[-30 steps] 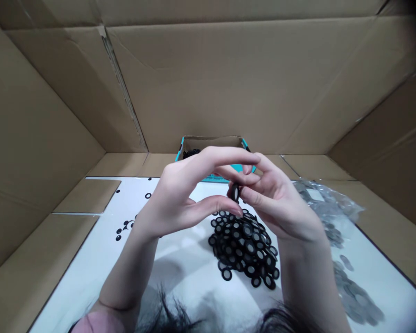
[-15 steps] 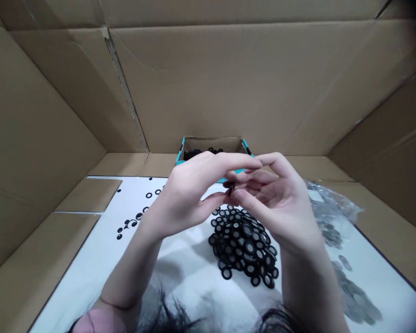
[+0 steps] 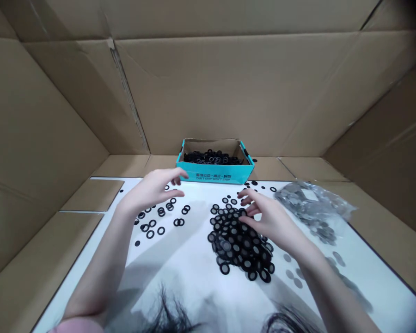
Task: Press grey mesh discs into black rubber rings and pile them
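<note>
The left hand (image 3: pixel 152 187) is standing released over the left side, thumb and fingers parted and pointing right. The right hand (image 3: pixel 268 212) is hanging at the far right part of a heap of ringed discs (image 3: pixel 239 249), its fingers loosely bent and its thumb apart from them; whether a fingertip is touching the heap, I cannot tell. The heap is sitting just right of the middle: flat, round pieces, each showing a black rim around a pale grey centre, many overlapping, some tilting, a few lying flat along its near edge.

To the left of the heap, loose rings (image 3: pixel 161 212) are lying scattered, black and hollow, with white showing through their holes; some are overlapping in groups of 2. At the far side, a teal box (image 3: pixel 241 173) with dark printing across its near wall is standing without a lid, its inner walls showing brown, and a tangled layer of black rings (image 3: pixel 211 157) is covering its bottom. To the far right, a clear, crinkled plastic bag (image 3: pixel 333 206) is holding thin grey discs (image 3: pixel 296 188). Nearer, more loose grey discs (image 3: pixel 287 257) are lying around the right forearm, which is partly hiding them.

A smooth white desk (image 3: pixel 183 259) is carrying everything, and creased brown cardboard (image 3: pixel 229 88) is walling its left, far and right sides.
</note>
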`<move>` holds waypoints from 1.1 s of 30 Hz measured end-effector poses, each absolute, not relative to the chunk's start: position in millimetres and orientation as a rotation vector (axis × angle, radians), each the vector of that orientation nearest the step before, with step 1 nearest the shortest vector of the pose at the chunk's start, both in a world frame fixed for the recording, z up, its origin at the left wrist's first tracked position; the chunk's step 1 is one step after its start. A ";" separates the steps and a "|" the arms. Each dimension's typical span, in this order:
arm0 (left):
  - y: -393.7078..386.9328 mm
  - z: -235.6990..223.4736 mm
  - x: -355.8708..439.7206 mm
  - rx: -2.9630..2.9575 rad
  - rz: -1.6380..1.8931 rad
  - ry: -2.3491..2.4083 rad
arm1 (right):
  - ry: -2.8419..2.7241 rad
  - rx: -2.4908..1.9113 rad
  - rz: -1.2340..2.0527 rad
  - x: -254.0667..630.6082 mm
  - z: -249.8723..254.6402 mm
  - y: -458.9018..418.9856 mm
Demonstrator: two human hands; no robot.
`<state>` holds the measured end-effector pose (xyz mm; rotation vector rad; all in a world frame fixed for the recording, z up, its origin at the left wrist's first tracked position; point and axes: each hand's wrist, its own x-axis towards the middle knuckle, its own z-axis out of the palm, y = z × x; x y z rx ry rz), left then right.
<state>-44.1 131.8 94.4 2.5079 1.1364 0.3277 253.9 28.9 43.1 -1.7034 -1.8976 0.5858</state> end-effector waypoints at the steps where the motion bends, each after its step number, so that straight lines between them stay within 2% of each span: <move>1: 140.4 84.5 -49.9 2.434 0.003 1.292 | -1.919 -1.749 0.564 256.4 35.7 27.9; 4: 165.9 49.6 -59.6 2.327 -0.294 1.436 | -1.943 -1.806 0.566 259.5 20.1 25.1; 10: 190.6 3.6 -61.0 2.289 -0.500 1.451 | -1.947 -1.793 0.599 276.0 22.8 15.7; 14: 191.8 -0.7 -62.1 2.272 -0.539 1.386 | -1.814 -1.914 0.541 310.8 12.1 -1.7; 20: 191.3 0.9 -61.0 2.260 -0.524 1.367 | -1.568 -2.253 0.341 358.9 -41.3 -39.4; 26: 193.5 3.4 -64.6 2.253 -0.500 1.404 | -1.438 -2.260 0.239 364.7 -68.2 -57.4; 33: 195.0 6.8 -66.1 2.268 -0.409 1.370 | -1.294 -2.170 0.215 365.2 -75.8 -54.5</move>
